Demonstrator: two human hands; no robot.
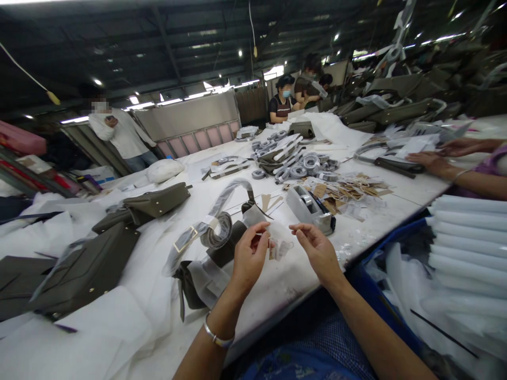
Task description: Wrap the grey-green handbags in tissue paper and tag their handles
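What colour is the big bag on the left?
The bag is dark olive-grey; the head view shows it.

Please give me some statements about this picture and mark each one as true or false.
1. The left hand pinches a clear plastic piece. True.
2. The tape dispenser stands left of the left hand. False: it stands beyond the right hand.
3. A bangle is on the left wrist. True.
4. The handbags are red. False: they are dark olive-grey.
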